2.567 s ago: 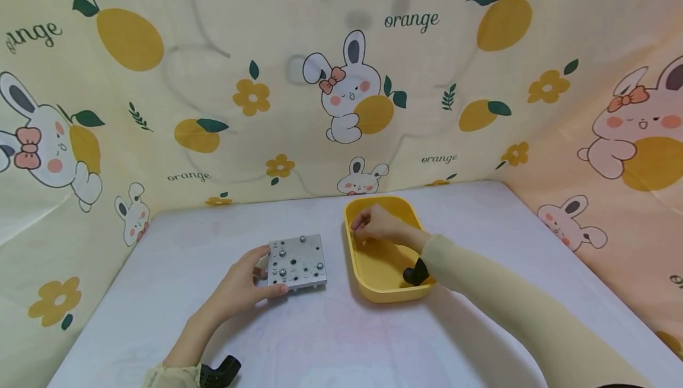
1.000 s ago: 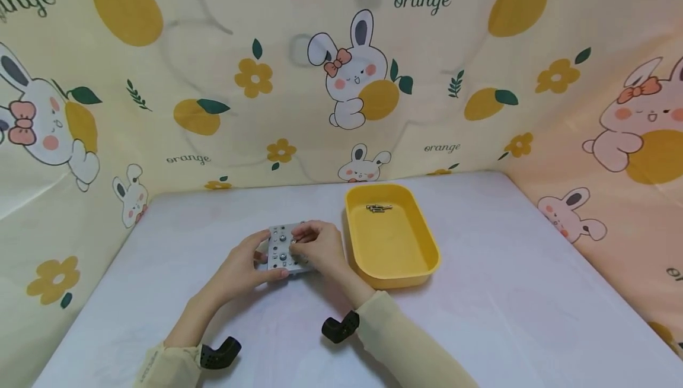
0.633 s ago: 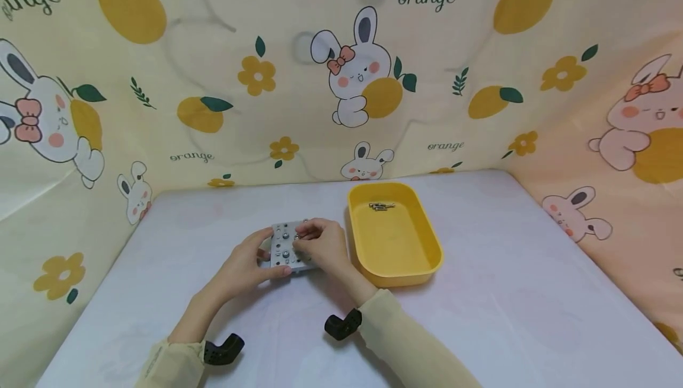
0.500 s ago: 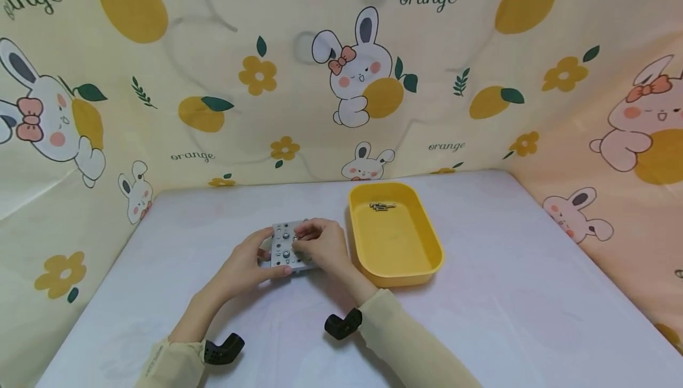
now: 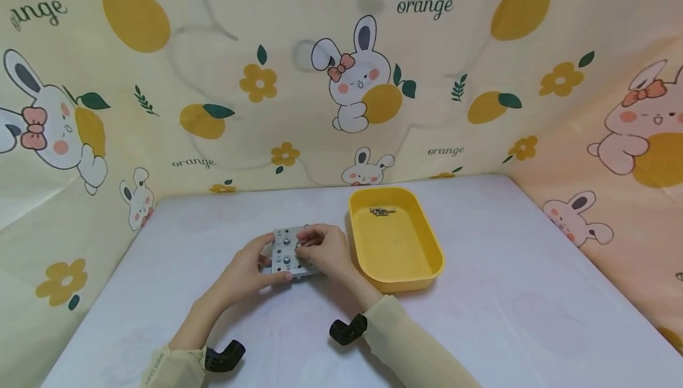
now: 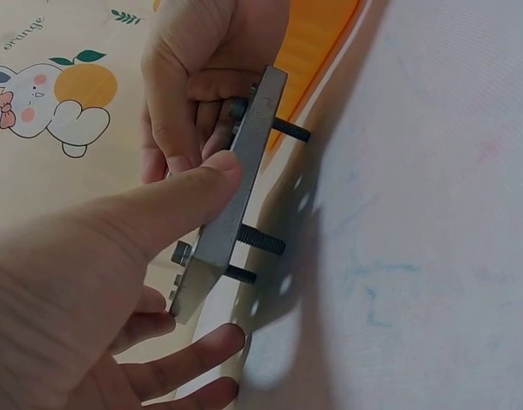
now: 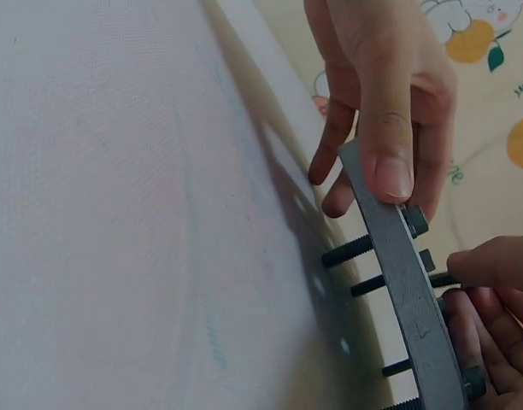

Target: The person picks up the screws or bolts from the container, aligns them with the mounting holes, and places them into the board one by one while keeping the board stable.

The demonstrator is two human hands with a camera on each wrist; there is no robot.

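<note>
A square metal plate (image 5: 281, 251) with screws through it is gripped at its left edge by my left hand (image 5: 242, 269). In the left wrist view the left thumb lies along the edge of the plate (image 6: 236, 188), and threaded ends stick out beneath. My right hand (image 5: 331, 253) is over the right part of the plate; in the right wrist view its thumb and a finger pinch a small screw (image 7: 444, 279) at the upper face. The right hand covers part of the plate in the head view.
A yellow tray (image 5: 397, 286) stands just right of the plate, with several loose screws (image 5: 382, 212) near its far end. A patterned cloth (image 5: 299, 109) hangs behind and at both sides of the white table (image 5: 507, 293).
Since the earliest frame my right hand has moved left, out of the yellow tray and over to the plate. The left hand has kept its grip; lately both have barely moved.
</note>
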